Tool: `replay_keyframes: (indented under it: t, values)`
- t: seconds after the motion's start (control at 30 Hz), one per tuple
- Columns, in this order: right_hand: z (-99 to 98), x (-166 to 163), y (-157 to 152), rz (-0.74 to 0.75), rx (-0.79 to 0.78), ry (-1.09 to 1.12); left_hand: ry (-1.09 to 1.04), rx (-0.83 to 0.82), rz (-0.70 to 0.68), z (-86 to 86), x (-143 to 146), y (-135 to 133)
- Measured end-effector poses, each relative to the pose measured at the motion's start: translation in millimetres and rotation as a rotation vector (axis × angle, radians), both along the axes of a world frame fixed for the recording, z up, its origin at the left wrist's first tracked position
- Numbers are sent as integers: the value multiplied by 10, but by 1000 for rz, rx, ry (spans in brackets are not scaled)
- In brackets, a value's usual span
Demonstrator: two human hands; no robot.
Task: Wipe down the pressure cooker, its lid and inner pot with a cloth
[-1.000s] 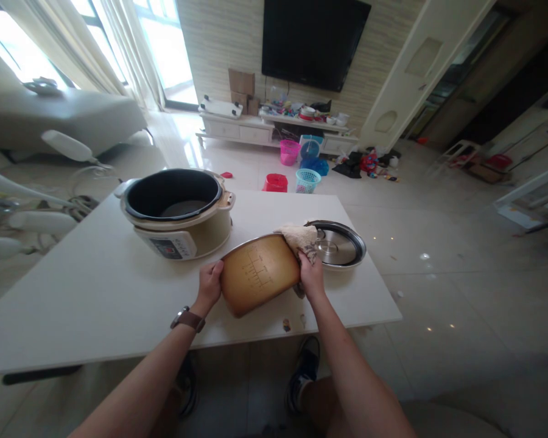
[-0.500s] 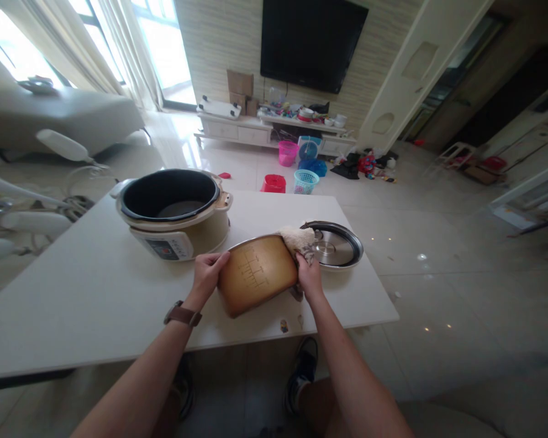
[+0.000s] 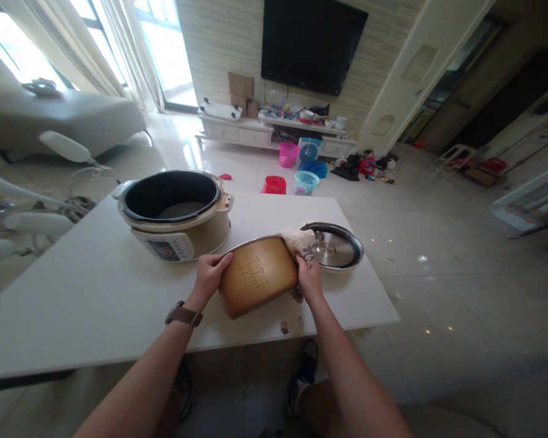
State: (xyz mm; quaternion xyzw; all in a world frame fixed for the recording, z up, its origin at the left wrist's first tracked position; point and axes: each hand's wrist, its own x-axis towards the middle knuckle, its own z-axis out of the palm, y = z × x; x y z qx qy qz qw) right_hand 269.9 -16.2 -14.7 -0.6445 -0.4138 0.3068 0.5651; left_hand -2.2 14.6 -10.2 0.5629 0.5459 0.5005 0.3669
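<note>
A golden-brown inner pot point(image 3: 258, 277) with printed level marks is tipped on its side above the table, its inner wall facing me. My left hand point(image 3: 209, 280), with a watch on the wrist, grips the pot's left rim, thumb on the inside. At the pot's right side my right hand point(image 3: 308, 274) is closed on a pale patterned cloth point(image 3: 296, 240), which lies over the rim. Behind the left hand stands a white cooker body point(image 3: 196, 234) with a dark, open cavity. Right of the cloth, a round metal lid point(image 3: 335, 246) lies with its inner side up.
The white table point(image 3: 95, 310) ends close to my legs. Beyond it on the floor are a red stool point(image 3: 274, 185), a light blue basket point(image 3: 306, 182) and a pink bin point(image 3: 288, 155). White chairs point(image 3: 41, 225) stand at the left.
Almost nothing differs. The pot and both hands keep nearly the same place and tilt; the whole view has shifted very slightly.
</note>
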Motion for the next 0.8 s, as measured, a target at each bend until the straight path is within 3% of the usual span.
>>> replay_keyframes:
  t: [0.8]
  values:
    - [68,-31,-38,-10,0,-31,37,-19,-27,1,-17,28]
